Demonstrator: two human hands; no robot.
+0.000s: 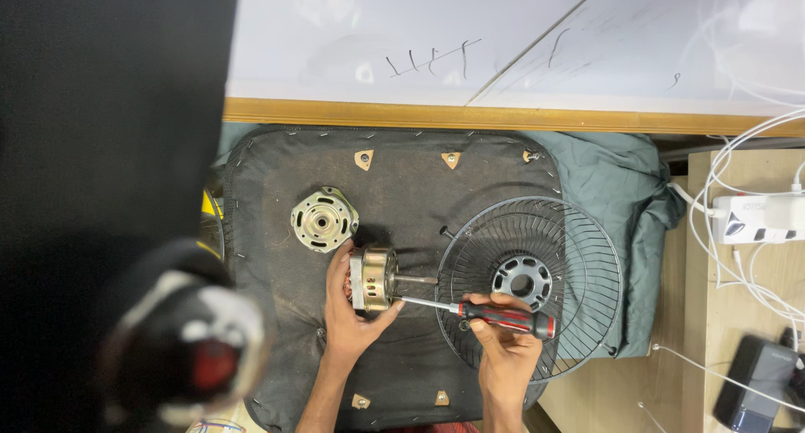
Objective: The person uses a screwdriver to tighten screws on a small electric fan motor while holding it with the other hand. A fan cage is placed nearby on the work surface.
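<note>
Now, low in the middle of the frame, I see my left hand wrapped around a small fan motor, fingers curled along its near side and the thumb reaching up past its right end, so the grip is closed on the metal body. The motor lies on its side with its shaft pointing right toward the wire fan guard. My right hand sits just right of centre at the bottom, fingers folded shut around the red and black handle of a screwdriver; the handle lies over the lower left part of the guard, and the steel blade runs left to meet the motor's right end just below the shaft. Whether the tip is seated in a screw I cannot tell. Up and to the left of the motor, apart from it, a round metal motor end cover lies flat. All of this rests on a dark padded board with staples round its edge, laid over a grey-green cloth that shows at the right. At the far right of the frame a white power strip with white cables sits on a wooden surface, and a blurred dark object fills the lower left.
</note>
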